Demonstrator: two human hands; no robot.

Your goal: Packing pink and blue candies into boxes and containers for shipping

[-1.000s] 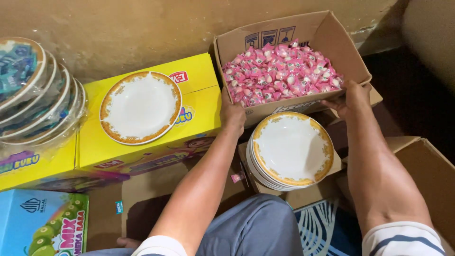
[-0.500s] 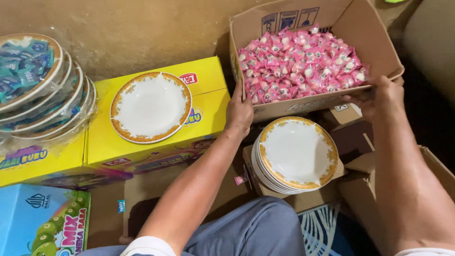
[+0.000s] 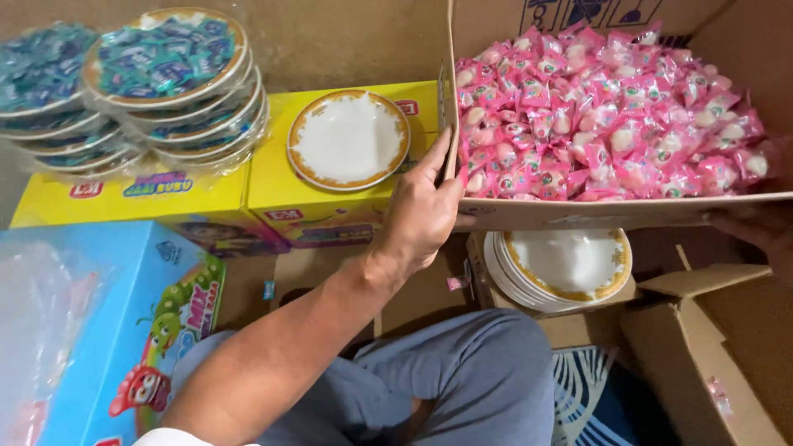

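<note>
A: What is the left hand (image 3: pixel 421 216) doing?

B: It is gripping the near left corner of the cardboard box (image 3: pixel 578 213), fingers wrapped up along the side wall and the thumb underneath. The right hand (image 3: pixel 756 227) is showing only at the right edge of the frame, tucked beneath the box's front edge, so it is holding too, though most of it is hidden.

A: And where is the box sitting?

B: It is filling the upper right of the frame, full of pink wrapped candies (image 3: pixel 611 116), and it is hanging above a stack of white plates with gold rims (image 3: pixel 570 264) in the lower middle. It is looking held up and not resting on anything I can see.

A: What is worrying you?

B: The candies are heaping close to the front rim. If the box is tipping toward the person, they are probably spilling over onto the plates and the lap. The cardboard bottom may also be sagging between the two hands.

A: Anything on the left?

B: A single plate (image 3: pixel 349 139) is lying on a yellow carton (image 3: pixel 330 206) just beside the box's corner; a sideways swing could be knocking it off. The wrapped plates of blue candies (image 3: pixel 165 74) at upper left are well apart.
</note>
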